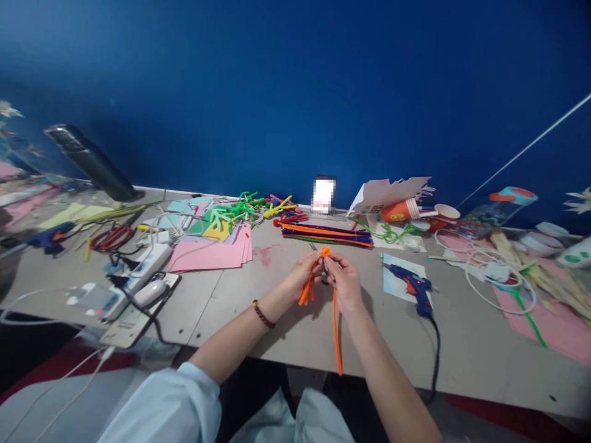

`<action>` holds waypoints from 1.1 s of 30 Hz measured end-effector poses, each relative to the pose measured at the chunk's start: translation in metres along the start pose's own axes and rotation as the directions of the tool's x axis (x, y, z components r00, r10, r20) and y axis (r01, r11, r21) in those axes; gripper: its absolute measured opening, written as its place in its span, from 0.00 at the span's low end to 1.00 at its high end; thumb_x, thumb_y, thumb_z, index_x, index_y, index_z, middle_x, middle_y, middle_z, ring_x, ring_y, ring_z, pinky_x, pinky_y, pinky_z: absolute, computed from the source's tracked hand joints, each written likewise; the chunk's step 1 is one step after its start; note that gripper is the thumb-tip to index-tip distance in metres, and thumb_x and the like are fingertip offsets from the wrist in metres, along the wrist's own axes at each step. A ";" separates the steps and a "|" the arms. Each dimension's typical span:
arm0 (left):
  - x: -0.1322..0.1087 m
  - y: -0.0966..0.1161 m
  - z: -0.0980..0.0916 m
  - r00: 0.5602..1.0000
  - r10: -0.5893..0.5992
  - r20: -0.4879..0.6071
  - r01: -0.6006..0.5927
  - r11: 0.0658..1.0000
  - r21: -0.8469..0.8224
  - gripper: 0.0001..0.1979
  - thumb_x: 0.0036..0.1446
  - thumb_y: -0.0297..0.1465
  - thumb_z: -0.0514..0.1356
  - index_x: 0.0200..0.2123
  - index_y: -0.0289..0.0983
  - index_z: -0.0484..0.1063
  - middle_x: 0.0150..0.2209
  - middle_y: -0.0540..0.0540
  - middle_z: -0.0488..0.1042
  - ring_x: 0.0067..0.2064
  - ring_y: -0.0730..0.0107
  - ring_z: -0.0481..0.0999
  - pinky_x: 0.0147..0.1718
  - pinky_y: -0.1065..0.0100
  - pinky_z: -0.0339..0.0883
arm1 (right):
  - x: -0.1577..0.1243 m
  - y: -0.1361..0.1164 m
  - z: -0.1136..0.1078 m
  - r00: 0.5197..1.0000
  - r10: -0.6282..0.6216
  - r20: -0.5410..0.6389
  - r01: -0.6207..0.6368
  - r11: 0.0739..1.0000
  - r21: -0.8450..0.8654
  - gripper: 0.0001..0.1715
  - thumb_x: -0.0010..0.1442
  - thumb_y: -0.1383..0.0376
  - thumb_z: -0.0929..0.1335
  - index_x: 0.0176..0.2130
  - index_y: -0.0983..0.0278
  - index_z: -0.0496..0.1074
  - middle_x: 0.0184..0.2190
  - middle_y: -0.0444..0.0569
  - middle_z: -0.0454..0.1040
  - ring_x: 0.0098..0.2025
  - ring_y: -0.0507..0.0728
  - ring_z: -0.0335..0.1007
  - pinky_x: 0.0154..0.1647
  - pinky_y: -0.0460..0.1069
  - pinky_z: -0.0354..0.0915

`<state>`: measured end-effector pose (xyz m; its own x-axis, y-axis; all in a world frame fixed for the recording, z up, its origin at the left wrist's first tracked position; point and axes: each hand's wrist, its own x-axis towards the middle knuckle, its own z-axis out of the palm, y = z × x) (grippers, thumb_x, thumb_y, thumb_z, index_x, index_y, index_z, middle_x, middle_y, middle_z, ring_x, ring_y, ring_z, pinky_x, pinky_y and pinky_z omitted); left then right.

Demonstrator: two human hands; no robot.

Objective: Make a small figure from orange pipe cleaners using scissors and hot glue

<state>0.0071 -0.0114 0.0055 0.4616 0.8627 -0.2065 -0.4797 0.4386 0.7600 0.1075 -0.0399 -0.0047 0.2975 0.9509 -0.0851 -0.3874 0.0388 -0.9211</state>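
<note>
Both hands meet above the middle of the table, gripping orange pipe cleaners (338,332). My left hand (305,272) is closed round a small bunch whose short ends poke out below the fingers. Between the fingertips of both hands sits a coiled orange knot (325,251). My right hand (342,280) pinches at that coil, and one long orange strand hangs from it past the table's front edge. Something thin and dark sticks out by the left fingertips, too small to name. Just beyond the hands lies a bundle of purple, orange and green pipe cleaners (325,234).
A blue glue gun (413,286) rests on light paper at the right, its cord trailing over the edge. Pink paper sheets (210,253), green pipe-cleaner pieces (235,211), a power strip (141,277) and a phone (138,317) occupy the left. Paper cups (401,210) lie behind.
</note>
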 end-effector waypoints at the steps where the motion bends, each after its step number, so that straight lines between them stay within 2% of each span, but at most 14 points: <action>1: 0.001 0.000 0.000 1.000 -0.016 0.019 0.016 1.000 -0.025 0.20 0.47 0.42 0.65 0.20 0.35 0.59 0.14 0.59 0.50 0.16 0.84 0.48 0.14 0.77 0.43 | 0.000 -0.001 0.001 1.000 0.004 -0.008 -0.004 1.000 0.005 0.19 0.40 0.57 0.75 0.30 0.65 0.72 0.21 0.41 0.69 0.16 0.43 0.49 0.15 0.42 0.44; 6: 0.004 -0.001 -0.001 0.989 -0.087 0.123 0.105 0.982 -0.154 0.18 0.51 0.37 0.62 0.19 0.35 0.58 0.13 0.59 0.51 0.14 0.86 0.45 0.12 0.80 0.41 | -0.002 -0.005 0.002 0.999 0.039 -0.028 -0.038 0.998 0.046 0.21 0.38 0.57 0.77 0.29 0.63 0.68 0.21 0.38 0.67 0.16 0.43 0.51 0.14 0.41 0.46; 11: 0.004 0.001 -0.002 0.970 -0.151 0.190 0.195 0.951 -0.239 0.16 0.55 0.33 0.58 0.20 0.35 0.58 0.13 0.59 0.51 0.13 0.86 0.44 0.10 0.81 0.41 | 0.000 -0.002 0.000 0.992 0.127 0.013 -0.128 0.990 0.058 0.23 0.38 0.56 0.76 0.33 0.63 0.72 0.18 0.36 0.65 0.15 0.43 0.49 0.13 0.41 0.45; 18: 0.001 0.010 -0.003 0.939 -0.273 0.208 0.318 0.921 -0.226 0.17 0.59 0.33 0.55 0.20 0.35 0.57 0.13 0.58 0.49 0.12 0.86 0.43 0.10 0.83 0.41 | 0.004 0.003 -0.004 0.992 0.125 0.029 -0.127 0.989 0.071 0.21 0.38 0.55 0.76 0.29 0.63 0.71 0.13 0.34 0.58 0.14 0.44 0.48 0.13 0.41 0.44; 21: 0.002 0.010 -0.005 0.928 -0.297 0.225 0.337 0.927 -0.164 0.17 0.58 0.34 0.57 0.20 0.35 0.58 0.13 0.59 0.49 0.12 0.86 0.45 0.10 0.83 0.41 | 0.004 0.000 -0.003 0.996 0.090 0.013 -0.090 0.994 0.069 0.20 0.38 0.55 0.76 0.27 0.63 0.70 0.13 0.34 0.59 0.14 0.43 0.46 0.13 0.41 0.43; 23: 0.003 0.007 -0.007 0.946 -0.254 0.200 0.274 0.958 -0.080 0.17 0.57 0.38 0.58 0.21 0.35 0.60 0.13 0.58 0.53 0.12 0.86 0.48 0.10 0.82 0.43 | 0.002 -0.003 -0.002 0.999 0.052 -0.016 -0.052 0.998 0.036 0.20 0.38 0.54 0.76 0.27 0.64 0.70 0.15 0.36 0.63 0.14 0.44 0.49 0.13 0.42 0.44; 27: 0.003 0.001 -0.007 0.994 -0.008 0.105 -0.007 0.990 0.138 0.20 0.49 0.46 0.62 0.26 0.34 0.66 0.17 0.53 0.65 0.16 0.81 0.62 0.15 0.77 0.57 | -0.001 -0.007 -0.001 0.997 -0.014 -0.076 0.011 0.999 -0.041 0.19 0.41 0.54 0.74 0.28 0.64 0.71 0.18 0.39 0.68 0.15 0.45 0.53 0.14 0.43 0.48; 30: 0.003 -0.001 -0.006 0.987 0.143 0.070 -0.156 0.962 0.225 0.19 0.43 0.43 0.67 0.30 0.33 0.69 0.21 0.52 0.69 0.20 0.79 0.67 0.21 0.75 0.62 | 0.000 -0.006 -0.002 0.991 -0.049 -0.122 0.041 0.997 -0.067 0.19 0.41 0.55 0.75 0.28 0.65 0.71 0.19 0.40 0.69 0.17 0.46 0.58 0.16 0.43 0.51; 33: 0.003 -0.001 -0.005 0.969 0.243 0.035 -0.243 0.927 0.286 0.18 0.44 0.42 0.67 0.31 0.33 0.71 0.21 0.53 0.69 0.21 0.80 0.66 0.22 0.76 0.61 | 0.003 -0.003 -0.004 0.987 -0.093 -0.128 0.079 0.991 -0.107 0.19 0.42 0.54 0.74 0.29 0.65 0.72 0.22 0.43 0.71 0.21 0.48 0.61 0.18 0.43 0.53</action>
<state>0.0049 -0.0079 0.0011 0.3569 0.9341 0.0064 -0.3433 0.1248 0.9309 0.1133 -0.0387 -0.0041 0.4413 0.8961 -0.0474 -0.2670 0.0807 -0.9603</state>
